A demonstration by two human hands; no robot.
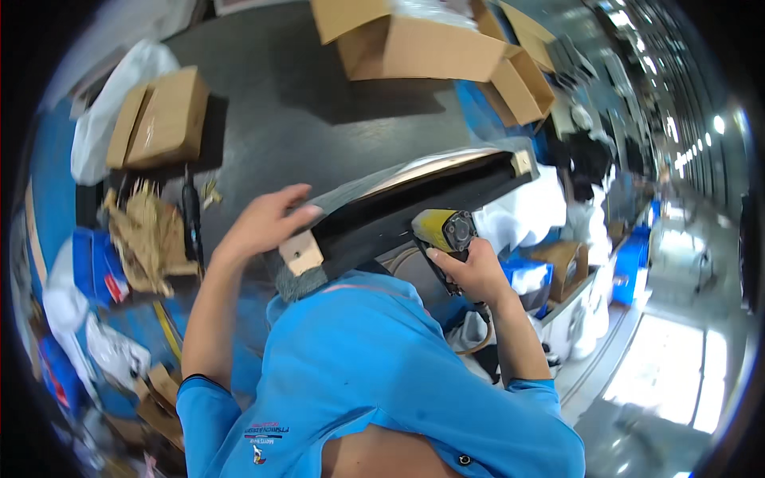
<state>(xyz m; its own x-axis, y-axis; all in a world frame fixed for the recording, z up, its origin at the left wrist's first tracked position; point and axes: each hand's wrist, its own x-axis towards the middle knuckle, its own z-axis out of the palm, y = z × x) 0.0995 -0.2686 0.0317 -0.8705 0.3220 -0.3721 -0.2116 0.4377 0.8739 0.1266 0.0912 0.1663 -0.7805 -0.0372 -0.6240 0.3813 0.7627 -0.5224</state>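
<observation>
A long frame piece (pixel 422 209), lined in black with grey fabric along its outer side, lies slanted in front of me. Pale wood blocks show at both its ends; the near left wood block (pixel 301 252) has a small dark hole. My left hand (pixel 267 221) is beside that block, thumb and fingers stretched out and apart, slightly blurred. In my right hand (pixel 476 275) is a yellow and black staple gun (pixel 443 229), held by its grip with a hose (pixel 483 338) trailing below. Its head overlaps the near side of the frame piece; whether they touch I cannot tell.
The dark tabletop (pixel 263 88) carries a taped cardboard box (pixel 159 118) at left and an open carton (pixel 422 48) at the back. Crumpled brown material (pixel 145 239) lies beside a black tool (pixel 191 211). White bags and a blue bin (pixel 629 267) stand at right.
</observation>
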